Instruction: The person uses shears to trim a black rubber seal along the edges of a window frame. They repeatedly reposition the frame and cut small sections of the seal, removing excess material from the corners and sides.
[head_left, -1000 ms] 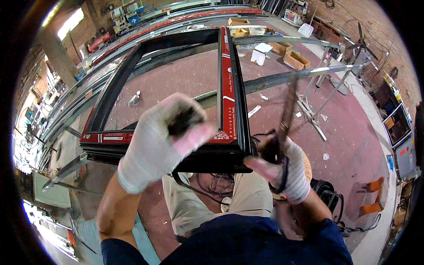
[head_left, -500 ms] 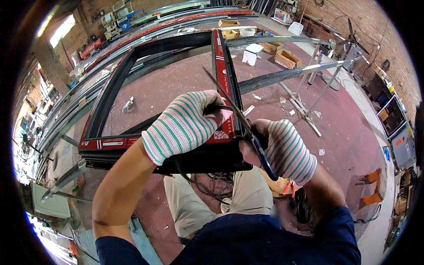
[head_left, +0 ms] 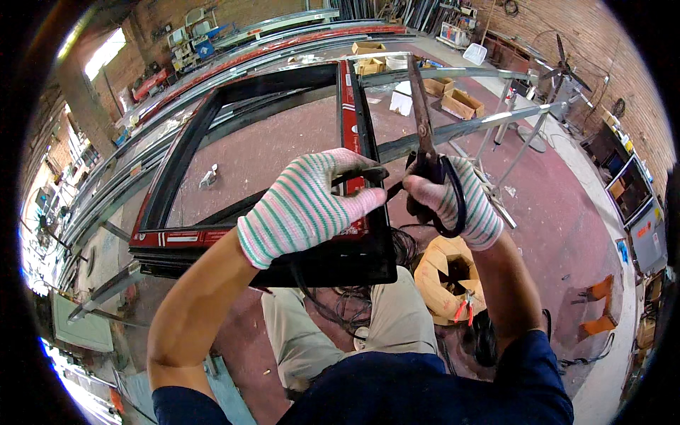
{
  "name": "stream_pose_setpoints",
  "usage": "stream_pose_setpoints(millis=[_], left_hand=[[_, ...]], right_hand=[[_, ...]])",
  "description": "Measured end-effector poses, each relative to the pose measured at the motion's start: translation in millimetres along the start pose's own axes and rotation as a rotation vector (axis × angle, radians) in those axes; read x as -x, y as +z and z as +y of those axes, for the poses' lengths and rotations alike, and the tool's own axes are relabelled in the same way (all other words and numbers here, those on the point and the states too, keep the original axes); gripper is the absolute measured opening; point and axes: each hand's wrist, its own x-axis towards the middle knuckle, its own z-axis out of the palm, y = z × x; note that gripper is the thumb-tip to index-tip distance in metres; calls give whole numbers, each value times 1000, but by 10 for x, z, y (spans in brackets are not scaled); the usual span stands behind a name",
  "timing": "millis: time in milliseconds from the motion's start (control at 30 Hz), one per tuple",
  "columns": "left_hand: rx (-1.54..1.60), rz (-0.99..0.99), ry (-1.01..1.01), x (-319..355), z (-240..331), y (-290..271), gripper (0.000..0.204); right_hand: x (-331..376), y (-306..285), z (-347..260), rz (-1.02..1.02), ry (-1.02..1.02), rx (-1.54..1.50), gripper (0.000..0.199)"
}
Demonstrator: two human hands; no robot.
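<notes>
Head view looks down on two hands in striped knit gloves working at the near right corner of a black frame (head_left: 191, 142) with red strips along its edges, which lies flat on metal trestle rails (head_left: 467, 127) above a dark red floor. The left hand (head_left: 304, 205) is closed around a thin black rubber strip (head_left: 365, 173), pinching it just above the frame's corner, fingertips pointing right. The right hand (head_left: 453, 198) grips the dark loop handles of a pair of scissors (head_left: 425, 134), whose rusty blades point up and away, closed or nearly so; I cannot tell whether they touch the strip. The two hands sit just beside each other. Below them, near the person's knees, stands an open cardboard box (head_left: 446, 273) with loose black cord beside it.
</notes>
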Motion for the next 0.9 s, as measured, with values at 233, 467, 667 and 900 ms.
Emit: stream_pose_setpoints(millis=[233,467,667,900], left_hand=[[-2,-179,-215,-225,44,162,29],[-23,-131,-172,-184,121,198,21],[38,-72,-128,-153,42,236,18],[72,-169,207,-213,-103,193,22]], right_hand=[[-6,-84,347,50,-112,-71,22],[400,-462,976,283,-221,35,24],[780,-652,1017,-166,181,-23,47],[852,-661,1215,-651,61,-222,61]])
